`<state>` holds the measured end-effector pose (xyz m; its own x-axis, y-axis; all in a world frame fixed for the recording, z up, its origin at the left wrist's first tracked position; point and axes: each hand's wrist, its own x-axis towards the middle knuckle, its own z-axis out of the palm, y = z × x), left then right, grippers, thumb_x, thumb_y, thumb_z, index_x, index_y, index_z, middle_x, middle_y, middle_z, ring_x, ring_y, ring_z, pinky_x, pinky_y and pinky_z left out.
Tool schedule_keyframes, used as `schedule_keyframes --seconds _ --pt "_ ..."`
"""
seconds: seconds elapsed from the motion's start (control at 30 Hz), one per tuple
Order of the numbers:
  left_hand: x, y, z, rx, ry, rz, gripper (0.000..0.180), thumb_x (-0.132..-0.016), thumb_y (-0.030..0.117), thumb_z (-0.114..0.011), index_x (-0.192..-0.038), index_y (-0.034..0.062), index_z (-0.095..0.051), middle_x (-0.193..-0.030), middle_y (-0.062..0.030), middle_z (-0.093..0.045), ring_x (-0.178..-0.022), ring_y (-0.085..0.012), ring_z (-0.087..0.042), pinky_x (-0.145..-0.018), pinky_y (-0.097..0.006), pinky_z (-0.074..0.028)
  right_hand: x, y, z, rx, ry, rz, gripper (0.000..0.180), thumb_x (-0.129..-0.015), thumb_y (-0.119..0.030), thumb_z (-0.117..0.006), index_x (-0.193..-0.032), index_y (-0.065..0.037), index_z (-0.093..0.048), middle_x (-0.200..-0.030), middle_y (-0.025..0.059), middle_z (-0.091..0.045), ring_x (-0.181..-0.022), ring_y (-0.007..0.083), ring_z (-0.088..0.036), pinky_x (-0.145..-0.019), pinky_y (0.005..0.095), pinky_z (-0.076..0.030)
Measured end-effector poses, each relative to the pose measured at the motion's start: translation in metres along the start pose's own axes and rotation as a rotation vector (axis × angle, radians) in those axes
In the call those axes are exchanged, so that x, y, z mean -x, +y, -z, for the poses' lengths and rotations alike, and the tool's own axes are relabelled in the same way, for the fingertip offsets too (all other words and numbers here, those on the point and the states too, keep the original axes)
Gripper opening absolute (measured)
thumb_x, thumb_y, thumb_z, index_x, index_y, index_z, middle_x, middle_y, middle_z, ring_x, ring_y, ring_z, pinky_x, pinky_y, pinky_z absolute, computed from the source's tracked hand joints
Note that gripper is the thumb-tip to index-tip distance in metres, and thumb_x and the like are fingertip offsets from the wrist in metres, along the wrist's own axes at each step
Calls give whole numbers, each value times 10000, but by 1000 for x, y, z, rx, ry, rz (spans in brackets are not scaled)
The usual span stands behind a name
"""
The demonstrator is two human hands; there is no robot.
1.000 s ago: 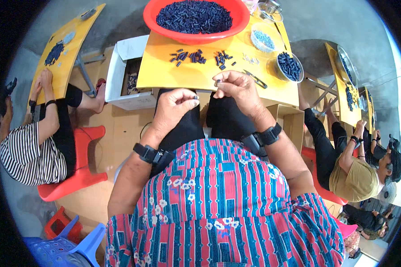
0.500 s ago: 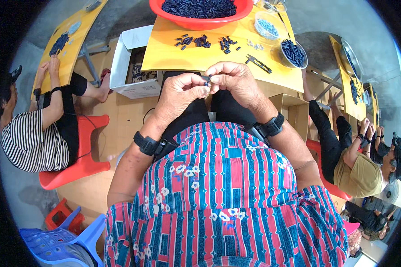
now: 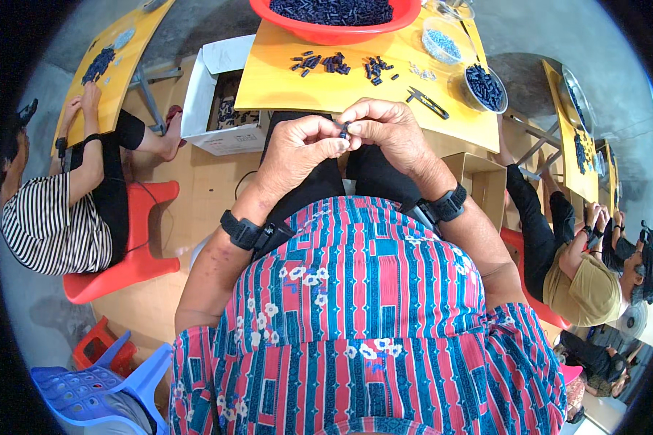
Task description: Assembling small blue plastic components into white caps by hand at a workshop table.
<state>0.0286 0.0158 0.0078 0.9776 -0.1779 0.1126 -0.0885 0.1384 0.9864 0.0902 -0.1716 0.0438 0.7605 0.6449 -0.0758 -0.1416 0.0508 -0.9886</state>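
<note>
Left hand (image 3: 297, 148) and right hand (image 3: 386, 129) raised together, fingertips pinching small dark piece (image 3: 344, 131), wrists bent inward

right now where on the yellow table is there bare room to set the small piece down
The near strip of the yellow table, between the loose dark pieces and the hands, is bare. Crowded: the far edge under the red basin and the right end by the snips and bowl.
</note>
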Motion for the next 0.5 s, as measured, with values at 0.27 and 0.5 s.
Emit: schedule_keyframes --seconds 0.27,0.5 --pt "1 -2 0 -30 -5 -16 105 -866 100 -676 -893 0 -655 -795 -25 -658 -729 -77 -600 -672 -218 -495 2 -4 0 68 -19 30 147 -874 -22 -610 -999 25 -671 -803 53 -661 -707 105 -623 -685 237 -524" --pt "0 -2 1 4 -24 -2 88 -872 79 -658 -890 -7 -650 -791 -22 -653 -724 -76 -599 -669 -220 -496 -2 -4 5 184 -36 105 151 -867 -4 -608 -995 19 -685 -809 52 -656 -697 105 -632 -664 235 -528"
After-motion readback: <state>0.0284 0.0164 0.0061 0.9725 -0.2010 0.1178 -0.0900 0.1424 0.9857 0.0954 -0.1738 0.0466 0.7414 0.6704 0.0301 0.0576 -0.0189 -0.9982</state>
